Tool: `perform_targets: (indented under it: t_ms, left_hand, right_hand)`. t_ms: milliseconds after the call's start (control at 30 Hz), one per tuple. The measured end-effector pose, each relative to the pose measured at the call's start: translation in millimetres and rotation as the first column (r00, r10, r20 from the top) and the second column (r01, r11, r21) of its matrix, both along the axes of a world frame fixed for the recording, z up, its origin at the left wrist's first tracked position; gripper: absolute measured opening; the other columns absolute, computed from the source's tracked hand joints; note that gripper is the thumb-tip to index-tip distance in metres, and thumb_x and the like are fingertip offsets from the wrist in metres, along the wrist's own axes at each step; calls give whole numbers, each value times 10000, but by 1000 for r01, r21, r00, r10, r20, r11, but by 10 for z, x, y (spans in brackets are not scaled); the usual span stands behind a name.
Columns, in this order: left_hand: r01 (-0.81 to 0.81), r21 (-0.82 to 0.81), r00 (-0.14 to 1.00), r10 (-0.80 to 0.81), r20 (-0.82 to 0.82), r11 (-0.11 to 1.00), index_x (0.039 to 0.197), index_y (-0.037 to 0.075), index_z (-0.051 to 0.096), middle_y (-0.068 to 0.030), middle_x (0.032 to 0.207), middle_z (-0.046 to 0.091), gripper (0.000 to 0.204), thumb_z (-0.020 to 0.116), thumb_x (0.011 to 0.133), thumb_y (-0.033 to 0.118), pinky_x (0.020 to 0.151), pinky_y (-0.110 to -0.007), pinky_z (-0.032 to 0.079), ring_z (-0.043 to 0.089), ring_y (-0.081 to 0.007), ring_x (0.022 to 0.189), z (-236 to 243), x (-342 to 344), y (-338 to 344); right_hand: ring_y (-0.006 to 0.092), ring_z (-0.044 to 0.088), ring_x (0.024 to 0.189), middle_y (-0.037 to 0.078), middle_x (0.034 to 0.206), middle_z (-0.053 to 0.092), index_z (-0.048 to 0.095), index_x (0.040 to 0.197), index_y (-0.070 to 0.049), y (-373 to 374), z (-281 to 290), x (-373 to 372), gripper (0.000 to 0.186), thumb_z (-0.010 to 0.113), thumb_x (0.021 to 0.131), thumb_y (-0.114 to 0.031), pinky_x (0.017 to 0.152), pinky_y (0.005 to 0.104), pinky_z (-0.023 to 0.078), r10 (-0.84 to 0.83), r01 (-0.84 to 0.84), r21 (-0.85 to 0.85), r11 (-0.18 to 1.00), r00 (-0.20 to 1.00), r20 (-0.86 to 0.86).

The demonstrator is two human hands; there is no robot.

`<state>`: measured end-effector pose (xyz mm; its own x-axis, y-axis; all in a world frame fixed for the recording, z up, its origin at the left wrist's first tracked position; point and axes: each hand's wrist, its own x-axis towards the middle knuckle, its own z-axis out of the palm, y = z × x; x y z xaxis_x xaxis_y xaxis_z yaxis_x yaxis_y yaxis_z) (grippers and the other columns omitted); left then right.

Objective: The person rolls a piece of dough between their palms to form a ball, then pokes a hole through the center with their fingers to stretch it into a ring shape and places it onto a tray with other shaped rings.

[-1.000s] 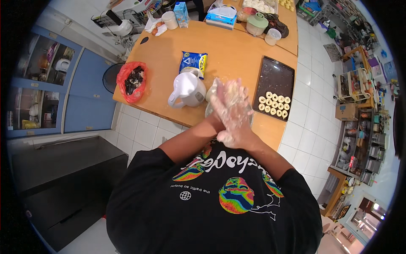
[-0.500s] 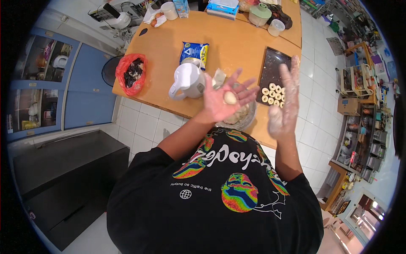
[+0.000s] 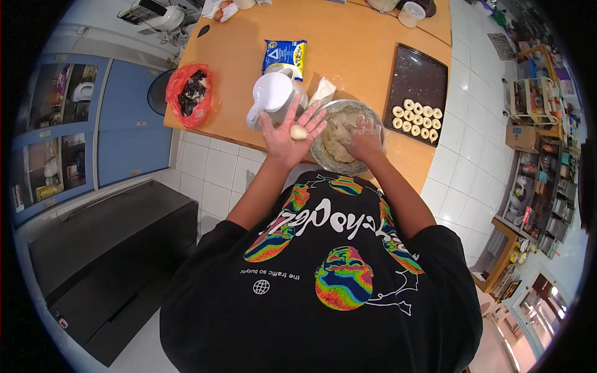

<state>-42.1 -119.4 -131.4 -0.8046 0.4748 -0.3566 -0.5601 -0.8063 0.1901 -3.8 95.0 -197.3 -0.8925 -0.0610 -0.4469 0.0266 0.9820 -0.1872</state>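
A small pale dough ball (image 3: 298, 132) lies on the upturned palm of my left hand (image 3: 286, 144), whose fingers are spread wide. Beside it on the right, my right hand (image 3: 365, 144) reaches into a large bowl (image 3: 318, 156) at the table's near edge. Its fingers are stretched out over the sticky dough (image 3: 336, 133) inside, touching it. Flour or dough coats those fingers. Farther right, a dark baking tray (image 3: 418, 71) carries several rows of small ring-shaped dough pieces (image 3: 418, 118) at its near end.
A white pitcher (image 3: 272, 93) stands left of the bowl, with a blue and yellow packet (image 3: 285, 55) behind it. A crumpled white bag (image 3: 323, 91) touches the bowl's far side. The red plastic bag (image 3: 180, 93) sits at the wooden table's (image 3: 233, 81) left edge.
My right hand has come down from above the tray into the bowl. My left hand has moved left, still carrying the dough ball on its palm. The view has shifted, showing the whole tray.
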Motion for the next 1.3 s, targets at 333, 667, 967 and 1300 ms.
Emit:
perform_targets:
  t_ms: [333,667,967,1300]
  left_hand:
    - [49,-122,999,-46,29,991,1581,179,208,-242,1597,215,1005,168,852,869,1197,-547,215,208,-435,1476,116,-20,-178]
    - [191,-91,982,-191,14,977,1593,195,166,-244,1594,224,981,202,868,856,1195,-521,186,233,-406,1474,65,-258,-117]
    - [213,-34,977,-214,-19,976,1576,185,245,-250,1586,231,987,218,858,861,1195,-570,163,207,-425,1476,84,-469,-57]
    - [320,32,901,-294,-318,947,1596,204,163,-189,1611,204,1051,190,816,908,1148,-596,254,213,-366,1476,731,-675,49]
  right_hand:
    - [394,207,1484,173,1609,253,459,1485,-220,-206,-746,-55,660,447,952,-609,1159,643,161,-14,12,136,991,1000,10]
    - [372,255,1471,178,1595,286,449,1488,-252,-326,-520,-159,651,567,910,-525,1150,658,174,-69,53,156,986,993,99]
    - [347,426,1374,243,1520,387,613,1341,-163,-121,429,160,476,519,971,-447,1147,416,306,-684,539,-751,380,711,164]
    - [464,316,1378,265,1495,352,671,1286,-186,-695,1687,-36,526,603,891,-526,1119,581,246,-292,-106,-505,857,707,-644]
